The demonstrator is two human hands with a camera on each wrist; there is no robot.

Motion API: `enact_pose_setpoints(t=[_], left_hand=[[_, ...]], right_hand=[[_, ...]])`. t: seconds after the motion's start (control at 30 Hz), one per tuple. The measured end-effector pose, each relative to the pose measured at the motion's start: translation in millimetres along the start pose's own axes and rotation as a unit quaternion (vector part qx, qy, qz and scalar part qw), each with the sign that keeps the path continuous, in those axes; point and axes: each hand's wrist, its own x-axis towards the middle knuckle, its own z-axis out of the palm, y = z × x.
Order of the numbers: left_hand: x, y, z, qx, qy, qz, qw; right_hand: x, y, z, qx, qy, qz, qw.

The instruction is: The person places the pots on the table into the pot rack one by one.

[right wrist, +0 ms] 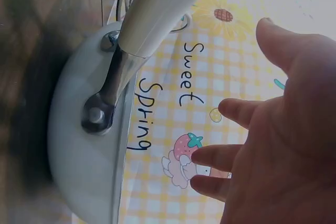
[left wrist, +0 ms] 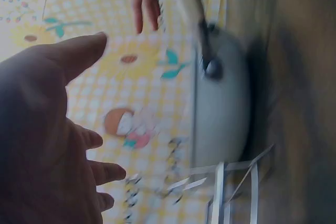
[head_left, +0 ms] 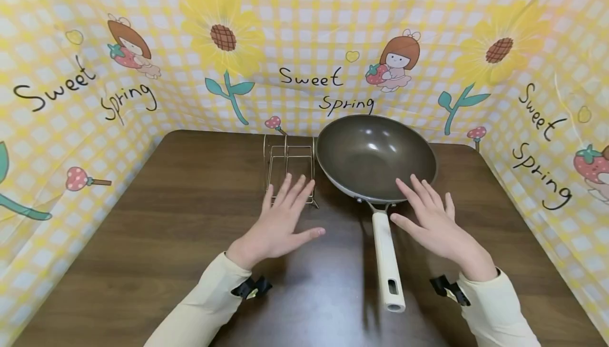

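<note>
A deep frying pan (head_left: 371,151) with a dark inside and a pale outer wall (right wrist: 84,150) sits at the back of the table. Its cream handle (head_left: 387,257) points toward me. Left of it stands a gold wire rack (head_left: 290,151), its rails also visible in the left wrist view. My left hand (head_left: 278,222) hovers in front of the rack, fingers spread, holding nothing. Over the pan's right front rim, my right hand (head_left: 437,225) hangs with its fingers straight and spread, the thumb right beside the handle. Both palms face downward.
The dark wooden table (head_left: 190,230) has rounded back corners. Yellow checked cloth (head_left: 304,35) with flowers and lettering rises behind it and along both sides. Cream sleeves with black bows (head_left: 252,287) cover the forearms.
</note>
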Motion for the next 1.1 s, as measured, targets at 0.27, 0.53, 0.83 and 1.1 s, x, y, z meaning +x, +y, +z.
enact_pose_setpoints(t=[0.27, 0.53, 0.83, 1.1], left_hand=[[-4.1, 12.5, 18.1, -0.145, -0.067, 0.013, 0.9871], [-5.1, 24.1, 39.8, -0.288, -0.146, 0.008, 0.9465], [-9.9, 51.5, 69.6, -0.516, -0.265, -0.03, 0.8139], [-9.9, 78.0, 89.7, -0.697, -0.313, -0.06, 0.6426]], right_hand=[[-24.0, 9.9, -1.1, 0.088, -0.025, -0.005, 0.996], [-28.3, 27.6, 5.5, 0.199, -0.088, 0.004, 0.976], [-14.2, 42.0, 36.6, 0.391, -0.154, -0.037, 0.907], [7.9, 45.3, 64.9, 0.549, -0.212, -0.041, 0.808]])
